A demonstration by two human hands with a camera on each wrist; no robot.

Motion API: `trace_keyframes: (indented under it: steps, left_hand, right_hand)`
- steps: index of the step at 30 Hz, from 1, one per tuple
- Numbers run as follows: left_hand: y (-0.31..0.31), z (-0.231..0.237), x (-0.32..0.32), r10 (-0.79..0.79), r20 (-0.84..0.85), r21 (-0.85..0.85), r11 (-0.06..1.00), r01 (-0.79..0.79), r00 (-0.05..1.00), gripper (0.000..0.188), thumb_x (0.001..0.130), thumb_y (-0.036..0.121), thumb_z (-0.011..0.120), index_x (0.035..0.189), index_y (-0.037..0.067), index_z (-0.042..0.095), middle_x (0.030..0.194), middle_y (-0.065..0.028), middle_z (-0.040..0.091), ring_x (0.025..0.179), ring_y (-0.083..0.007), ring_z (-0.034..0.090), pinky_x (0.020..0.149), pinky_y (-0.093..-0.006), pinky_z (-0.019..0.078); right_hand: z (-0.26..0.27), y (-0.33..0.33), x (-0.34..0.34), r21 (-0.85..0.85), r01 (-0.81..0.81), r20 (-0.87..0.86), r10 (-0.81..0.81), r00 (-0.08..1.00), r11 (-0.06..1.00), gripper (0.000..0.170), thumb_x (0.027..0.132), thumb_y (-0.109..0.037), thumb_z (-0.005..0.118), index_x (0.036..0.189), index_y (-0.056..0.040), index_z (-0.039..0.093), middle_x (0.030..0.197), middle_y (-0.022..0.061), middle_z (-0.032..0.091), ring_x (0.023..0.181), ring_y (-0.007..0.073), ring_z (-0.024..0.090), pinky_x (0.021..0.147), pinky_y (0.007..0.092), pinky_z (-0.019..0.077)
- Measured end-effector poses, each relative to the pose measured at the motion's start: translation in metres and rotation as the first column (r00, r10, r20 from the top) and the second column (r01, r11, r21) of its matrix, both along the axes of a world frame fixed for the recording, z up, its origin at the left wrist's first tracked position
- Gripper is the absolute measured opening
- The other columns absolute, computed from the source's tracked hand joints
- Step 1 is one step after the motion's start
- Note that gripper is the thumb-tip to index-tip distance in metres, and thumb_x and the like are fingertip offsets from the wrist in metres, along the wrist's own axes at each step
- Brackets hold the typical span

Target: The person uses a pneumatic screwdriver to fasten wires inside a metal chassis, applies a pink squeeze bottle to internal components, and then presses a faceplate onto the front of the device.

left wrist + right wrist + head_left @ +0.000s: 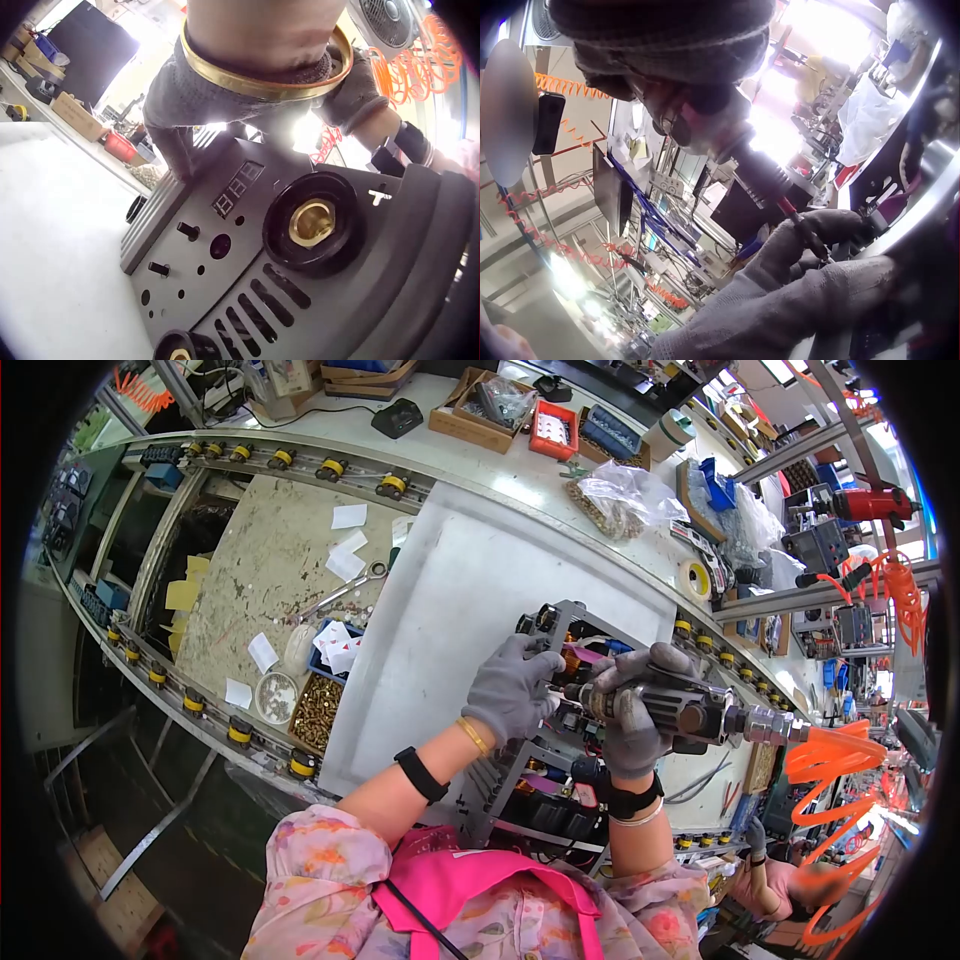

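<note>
My gloved right hand (635,735) grips an air screwdriver (690,712), held sideways with its nose toward the left. In the right wrist view its bit (808,236) reaches down between the thumb and forefinger of my gloved left hand (508,690), which pinch around the bit's tip; any screw there is hidden. Both hands are over an open grey machine housing (247,292) with coils and wires inside. Its front panel, in the left wrist view, carries a digit display (238,189), vent slots and black round sockets with a brass fitting (312,223).
Left of the housing, the white work surface (400,650) borders a box of brass parts (317,712) and a wrench (345,588). Roller rails (330,468) run along the bench. An orange coiled hose (835,755) trails from the screwdriver. Another person (770,885) is at lower right.
</note>
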State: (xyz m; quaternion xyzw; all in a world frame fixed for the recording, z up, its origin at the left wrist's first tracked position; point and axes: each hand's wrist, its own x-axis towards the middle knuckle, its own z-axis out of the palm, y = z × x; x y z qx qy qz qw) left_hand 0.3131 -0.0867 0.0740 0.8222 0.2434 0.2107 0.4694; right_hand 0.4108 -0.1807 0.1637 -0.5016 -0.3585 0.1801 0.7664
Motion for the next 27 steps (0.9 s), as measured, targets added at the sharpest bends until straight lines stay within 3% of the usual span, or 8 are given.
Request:
trace_keyframes:
  steps: [10,13,16,20,27]
  left_hand:
    - [0.000,0.001,0.000,0.008,-0.005,-0.037,0.999,-0.009,1.000,0.044,0.060,0.019,0.076,0.102,0.018,0.062,0.116,-0.0151,0.049,0.102,-0.0341,0.054,0.088,-0.0397,0.0463]
    - [0.000,0.001,0.000,0.023,-0.004,-0.027,0.999,-0.023,1.000,0.045,0.060,0.018,0.075,0.103,0.018,0.062,0.116,-0.0149,0.049,0.101,-0.0339,0.054,0.087,-0.0396,0.0463]
    - [-0.002,0.000,0.000,0.029,-0.013,-0.033,0.999,-0.030,0.999,0.047,0.059,0.018,0.075,0.104,0.018,0.062,0.115,-0.0146,0.049,0.101,-0.0335,0.054,0.087,-0.0395,0.0463]
    - [-0.002,-0.001,0.001,0.047,0.006,-0.035,0.998,-0.047,0.999,0.044,0.060,0.017,0.074,0.101,0.019,0.061,0.115,-0.0142,0.049,0.099,-0.0335,0.054,0.086,-0.0395,0.0460]
    - [-0.003,0.002,0.000,0.040,-0.016,-0.055,0.998,-0.040,0.999,0.043,0.062,0.017,0.074,0.102,0.020,0.061,0.118,-0.0131,0.049,0.101,-0.0323,0.054,0.088,-0.0388,0.0448]
  right_hand:
    - [-0.001,0.005,0.003,0.001,-0.029,0.042,0.029,0.999,1.000,0.047,0.075,0.001,0.059,0.119,-0.0028,0.044,0.086,0.0139,0.060,0.075,0.0196,0.061,0.072,0.0366,0.0526]
    - [-0.007,0.006,0.000,-0.056,0.020,0.045,-0.017,0.999,0.998,0.049,0.074,-0.007,0.060,0.121,-0.0031,0.045,0.091,0.0121,0.059,0.075,0.0193,0.060,0.071,0.0356,0.0517]
    - [-0.009,0.011,-0.006,-0.095,0.055,0.010,-0.055,0.998,0.994,0.046,0.075,-0.004,0.057,0.120,-0.0032,0.046,0.090,0.0116,0.058,0.076,0.0193,0.059,0.072,0.0352,0.0511]
    - [-0.009,0.014,-0.003,-0.137,-0.053,0.106,0.067,0.992,0.989,0.046,0.076,-0.002,0.054,0.120,-0.0032,0.044,0.091,0.0111,0.057,0.077,0.0190,0.059,0.074,0.0358,0.0503]
    - [-0.011,0.014,-0.004,-0.160,0.029,0.071,-0.018,0.997,0.987,0.045,0.076,-0.003,0.056,0.119,-0.0031,0.044,0.089,0.0116,0.058,0.076,0.0189,0.059,0.073,0.0360,0.0507]
